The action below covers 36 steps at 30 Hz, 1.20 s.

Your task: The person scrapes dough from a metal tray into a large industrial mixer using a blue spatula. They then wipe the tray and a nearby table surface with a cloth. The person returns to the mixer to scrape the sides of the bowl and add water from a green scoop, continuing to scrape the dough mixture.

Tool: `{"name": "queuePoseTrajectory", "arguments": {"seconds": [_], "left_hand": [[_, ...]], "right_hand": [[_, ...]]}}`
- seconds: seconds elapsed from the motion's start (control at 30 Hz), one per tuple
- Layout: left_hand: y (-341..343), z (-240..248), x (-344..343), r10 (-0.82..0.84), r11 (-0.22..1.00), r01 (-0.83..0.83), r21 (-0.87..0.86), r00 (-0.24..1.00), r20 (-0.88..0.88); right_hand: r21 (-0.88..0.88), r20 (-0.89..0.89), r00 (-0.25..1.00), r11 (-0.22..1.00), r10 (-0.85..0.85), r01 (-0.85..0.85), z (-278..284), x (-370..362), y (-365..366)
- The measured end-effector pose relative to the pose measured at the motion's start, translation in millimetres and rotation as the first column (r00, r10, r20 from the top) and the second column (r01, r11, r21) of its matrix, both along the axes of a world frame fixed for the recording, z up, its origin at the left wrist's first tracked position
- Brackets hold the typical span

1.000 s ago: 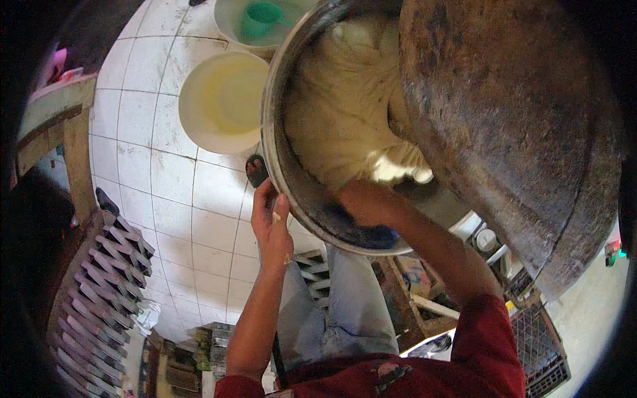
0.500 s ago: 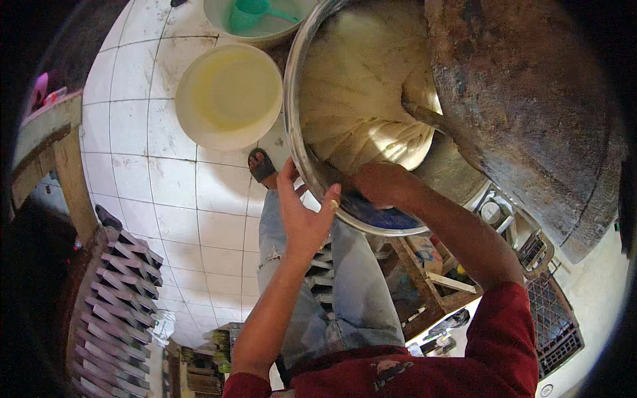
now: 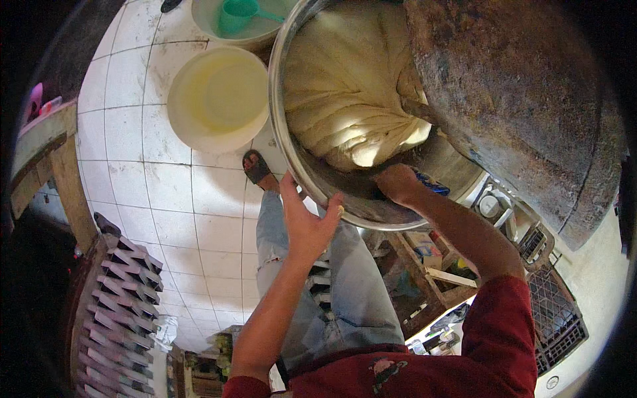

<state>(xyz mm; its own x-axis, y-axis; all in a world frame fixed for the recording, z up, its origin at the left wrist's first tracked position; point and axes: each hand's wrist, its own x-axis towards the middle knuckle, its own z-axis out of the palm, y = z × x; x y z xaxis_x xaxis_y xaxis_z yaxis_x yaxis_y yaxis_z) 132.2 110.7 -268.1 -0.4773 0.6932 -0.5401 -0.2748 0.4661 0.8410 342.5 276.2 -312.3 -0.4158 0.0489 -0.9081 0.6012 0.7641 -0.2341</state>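
A large metal mixing bowl (image 3: 277, 99) holds a mass of pale dough (image 3: 352, 79), twisted into folds around a dark mixer arm (image 3: 417, 110). My left hand (image 3: 310, 222) grips the bowl's near-left rim, thumb over the edge and fingers on the outer side. Inside the bowl, below the dough, my right hand (image 3: 397, 184) is closed on a blue, plastic-looking piece (image 3: 432, 184). Most of that piece is hidden by the hand, so its exact kind cannot be made out. It lies close to the bowl's inner wall.
The worn mixer body (image 3: 511, 99) overhangs the bowl's right side. On the tiled floor stand a pale tub (image 3: 180, 126) and another tub holding a green dipper (image 3: 239, 14). A wooden shelf (image 3: 424, 312) and a dark crate (image 3: 557, 312) are at lower right.
My right hand has moved right along the bowl's inside with the blue piece. The dough folds have turned. My left hand keeps its hold on the rim, and the view has shifted slightly.
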Motion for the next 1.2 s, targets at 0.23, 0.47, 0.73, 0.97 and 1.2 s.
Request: {"name": "queuePoseTrajectory", "arguments": {"seconds": [0.23, 0.47, 0.73, 0.97, 1.2], "left_hand": [[-0.4, 6.1, 26.2, -0.003, 1.0, 0.001, -0.009, 0.973, -0.23], [-2.3, 0.8, 51.2, 0.131, 0.991, -0.13, 0.019, 0.991, -0.026], [-11.7, 2.5, 89.8, 0.245, 0.969, -0.24, -0.06, 0.964, 0.107], [-11.2, -1.1, 71.7, 0.131, 0.987, -0.14, -0.075, 0.984, -0.118], [-17.5, 1.3, 100.1, 0.057, 0.995, -0.065, -0.07, 0.993, -0.103]], "right_hand": [[-0.062, -0.173, 0.98, 0.992, 0.099, -0.111, 34.1, -63.7, -0.1], [-0.102, -0.23, 0.972, 0.992, 0.052, -0.077, 73.5, -93.4, 15.5], [-0.068, -0.167, 0.973, 0.982, 0.161, -0.174, 48.7, -57.0, 24.9], [-0.105, -0.313, 0.949, 0.992, 0.031, -0.067, 28.4, -36.7, 20.6], [-0.022, -0.27, 0.958, 0.995, -0.096, 0.094, 5.8, -16.1, 35.6]]}}
